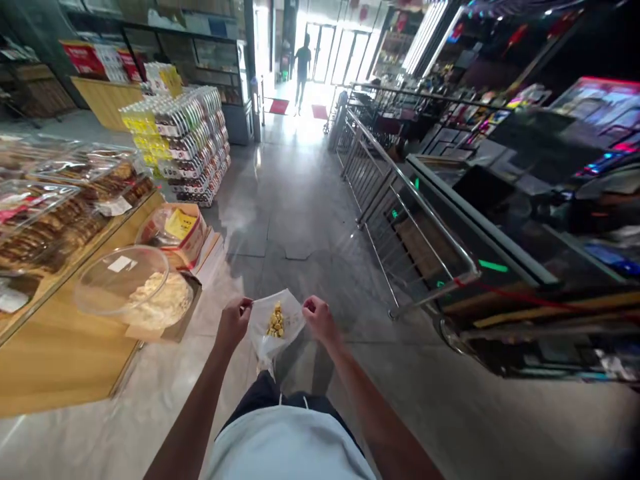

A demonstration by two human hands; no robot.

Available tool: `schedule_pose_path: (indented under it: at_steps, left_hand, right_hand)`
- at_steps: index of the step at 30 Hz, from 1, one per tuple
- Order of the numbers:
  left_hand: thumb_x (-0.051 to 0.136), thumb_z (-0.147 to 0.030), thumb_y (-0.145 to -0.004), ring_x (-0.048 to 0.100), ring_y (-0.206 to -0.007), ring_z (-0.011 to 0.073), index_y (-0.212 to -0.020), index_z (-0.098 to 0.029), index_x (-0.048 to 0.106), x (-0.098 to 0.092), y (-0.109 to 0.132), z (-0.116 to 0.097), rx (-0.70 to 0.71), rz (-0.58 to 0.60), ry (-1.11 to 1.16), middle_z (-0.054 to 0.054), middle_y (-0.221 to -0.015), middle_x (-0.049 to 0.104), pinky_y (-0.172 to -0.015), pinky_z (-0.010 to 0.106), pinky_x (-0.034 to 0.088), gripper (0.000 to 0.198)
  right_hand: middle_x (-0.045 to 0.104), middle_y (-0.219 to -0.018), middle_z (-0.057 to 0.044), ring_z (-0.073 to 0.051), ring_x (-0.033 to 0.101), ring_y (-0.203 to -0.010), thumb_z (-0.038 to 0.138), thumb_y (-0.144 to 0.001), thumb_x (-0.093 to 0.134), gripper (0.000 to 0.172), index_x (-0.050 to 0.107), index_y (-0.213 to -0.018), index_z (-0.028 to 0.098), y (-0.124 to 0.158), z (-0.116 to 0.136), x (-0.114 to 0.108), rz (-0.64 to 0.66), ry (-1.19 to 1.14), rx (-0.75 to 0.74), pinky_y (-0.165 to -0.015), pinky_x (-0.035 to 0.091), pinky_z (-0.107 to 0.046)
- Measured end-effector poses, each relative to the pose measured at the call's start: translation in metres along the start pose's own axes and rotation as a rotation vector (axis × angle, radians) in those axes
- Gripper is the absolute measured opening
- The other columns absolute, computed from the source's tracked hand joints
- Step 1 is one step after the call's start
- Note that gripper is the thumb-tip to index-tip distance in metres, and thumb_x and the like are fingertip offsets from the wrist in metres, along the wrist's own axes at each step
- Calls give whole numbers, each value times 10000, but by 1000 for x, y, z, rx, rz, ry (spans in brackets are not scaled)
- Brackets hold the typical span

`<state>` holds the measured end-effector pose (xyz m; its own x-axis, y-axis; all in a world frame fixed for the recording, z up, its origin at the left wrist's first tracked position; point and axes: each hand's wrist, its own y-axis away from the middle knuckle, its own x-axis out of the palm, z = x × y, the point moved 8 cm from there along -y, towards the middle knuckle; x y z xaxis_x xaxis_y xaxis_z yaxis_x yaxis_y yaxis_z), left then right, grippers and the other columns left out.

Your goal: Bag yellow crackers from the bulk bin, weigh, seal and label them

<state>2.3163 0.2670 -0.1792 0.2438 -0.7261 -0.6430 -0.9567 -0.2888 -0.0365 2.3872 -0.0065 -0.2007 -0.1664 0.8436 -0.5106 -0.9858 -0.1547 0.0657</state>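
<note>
Pinching one clear plastic bag (290, 327) with both hands.
Our left hand (234, 323) and right hand (320, 319) each press their grip together on one top corner (one small golden heap (275, 321) inside).

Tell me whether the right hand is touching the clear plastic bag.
Touching: the head view shows the right hand pinching the upper corner of the clear plastic bag between its fingers.

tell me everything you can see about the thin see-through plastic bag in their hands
The thin, translucent whitish plastic bag is crinkled and hangs in front of the person's body, its upper edge pinched by the left hand and the right hand. It narrows to a gathered lower end. Small golden-yellow pieces show through the film in a small heap; what they are cannot be told.
</note>
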Motion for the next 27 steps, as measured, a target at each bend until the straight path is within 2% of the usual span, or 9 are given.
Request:
schedule_pose_path:
  at_steps: [7,11,14,18,20,23,27]
  left_hand:
    - [499,-316,-928,688,-856,206,-953,-185,724,30,-270,-25,40,14,-21,78,-944,738,-759,293,506,262]
    - [521,-338,-925,685,-837,204,-960,-189,731,46,-418,-15,25,-47,-29,81,-965,745,-743,293,511,260]
    - [537,-360,-915,689,-805,197,-976,-182,734,45,-513,0,-59,-127,-9,90,-986,749,-727,288,523,272]
    - [537,-415,-910,657,-652,161,-995,-172,732,25,-620,24,-254,-235,83,83,-964,750,-619,267,511,323]
    - [548,-438,-903,653,-636,162,-1008,-169,737,10,-671,38,-318,-285,107,75,-921,753,-597,264,505,345]
    - [557,-459,-897,670,-672,183,-994,-166,746,-17,-749,68,-356,-364,113,66,-856,751,-605,268,506,362]
    - [550,-457,-901,690,-724,205,-986,-174,751,-65,-850,122,-383,-428,123,64,-853,756,-642,282,507,357]
  right_hand:
    - [637,-669,-3,-160,576,-643,227,-744,518,87,601,-727,209,-270,33,11,12,-52,-37,-600,369,-237]
    - [594,-610,16,-146,539,-590,207,-744,511,75,582,-721,214,-435,38,35,76,-116,-78,-561,339,-225]
    - [558,-576,34,-135,502,-551,206,-767,512,69,566,-727,217,-550,57,61,198,-135,-135,-544,313,-223]
    - [527,-562,48,-131,476,-547,206,-790,512,75,554,-729,220,-687,107,98,320,-128,-234,-559,311,-228]
    - [521,-568,49,-132,473,-555,211,-797,517,78,552,-728,219,-751,135,124,360,-123,-282,-567,312,-232]
    - [517,-578,46,-131,460,-561,217,-805,516,85,554,-728,216,-841,173,175,417,-133,-338,-566,310,-235]
    - [519,-604,39,-130,451,-567,223,-818,497,98,537,-728,216,-949,230,257,480,-120,-415,-563,312,-233]
